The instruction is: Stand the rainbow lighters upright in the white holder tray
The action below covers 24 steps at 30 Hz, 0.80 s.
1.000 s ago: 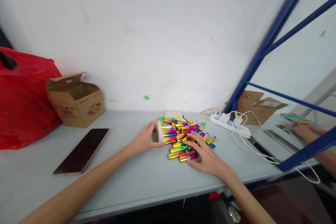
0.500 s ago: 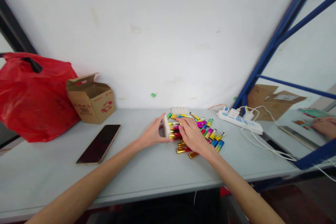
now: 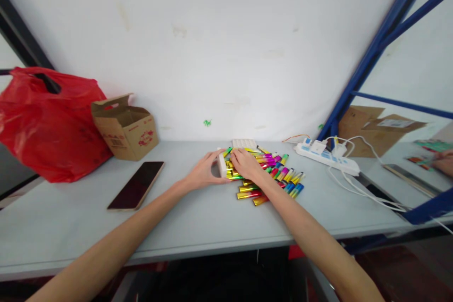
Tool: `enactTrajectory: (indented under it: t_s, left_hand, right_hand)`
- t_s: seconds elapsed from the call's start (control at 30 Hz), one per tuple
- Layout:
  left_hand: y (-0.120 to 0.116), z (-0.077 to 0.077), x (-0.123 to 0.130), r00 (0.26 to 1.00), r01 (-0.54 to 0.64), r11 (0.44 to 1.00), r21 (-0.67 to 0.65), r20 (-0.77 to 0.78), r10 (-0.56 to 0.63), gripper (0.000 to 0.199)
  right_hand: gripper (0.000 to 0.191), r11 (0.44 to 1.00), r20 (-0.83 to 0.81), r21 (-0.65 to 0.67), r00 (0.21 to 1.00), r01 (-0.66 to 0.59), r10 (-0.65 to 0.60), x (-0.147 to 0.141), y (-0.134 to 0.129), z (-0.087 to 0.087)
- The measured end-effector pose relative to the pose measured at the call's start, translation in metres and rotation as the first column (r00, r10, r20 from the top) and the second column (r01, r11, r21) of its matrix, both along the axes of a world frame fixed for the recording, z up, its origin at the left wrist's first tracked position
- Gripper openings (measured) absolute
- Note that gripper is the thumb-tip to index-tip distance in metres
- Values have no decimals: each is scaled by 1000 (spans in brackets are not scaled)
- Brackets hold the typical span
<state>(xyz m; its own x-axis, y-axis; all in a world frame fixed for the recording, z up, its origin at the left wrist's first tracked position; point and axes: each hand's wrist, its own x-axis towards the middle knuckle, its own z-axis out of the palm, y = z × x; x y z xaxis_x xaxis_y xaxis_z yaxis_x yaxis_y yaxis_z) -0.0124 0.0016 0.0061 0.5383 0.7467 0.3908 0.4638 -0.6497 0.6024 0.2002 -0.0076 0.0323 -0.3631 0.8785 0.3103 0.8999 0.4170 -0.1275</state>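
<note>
My left hand (image 3: 206,170) holds a small white tray (image 3: 222,166) on edge, thumb at its near end and fingers at its far end. Several shiny coloured tubes (image 3: 249,194), gold, red, green, purple and blue, lie in a pile to the right of the tray. Some of them reach up to its right face. Over the pile's left part lies my right hand (image 3: 244,163), its fingers bent down among the tubes near the tray; what the fingertips grip is hidden. Behind the pile, a second white tray (image 3: 244,143) with a grid of cells rests by the wall.
Left on the table (image 3: 191,226) lie a phone (image 3: 136,186), an open cardboard box (image 3: 127,132) and a red plastic bag (image 3: 56,122). A white power strip (image 3: 327,158) with cables sits at right, beside a blue metal frame (image 3: 368,56). Another person's hand (image 3: 444,163) shows beyond it.
My right hand has shifted left and away from me, closer to the tray, uncovering more tubes. My left hand still holds the tray on edge. The view has tilted slightly.
</note>
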Motion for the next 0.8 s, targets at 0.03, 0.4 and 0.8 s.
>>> enactTrajectory:
  t_s: [0.03, 0.4, 0.8]
  left_hand:
    - [0, -1, -1, 1000, 1, 1000, -20, 13, -1, 108]
    - [-2, -3, -1, 995, 8, 997, -75, 98, -1, 108]
    - [-1, 22, -36, 994, 64, 982, -180, 102, -46, 98]
  right_hand:
    - [34, 1000, -8, -5, 1000, 5, -5, 2, -1, 2]
    - [35, 997, 82, 59, 995, -53, 48, -27, -20, -6]
    - [34, 995, -16, 93, 999, 46, -45, -14, -19, -1]
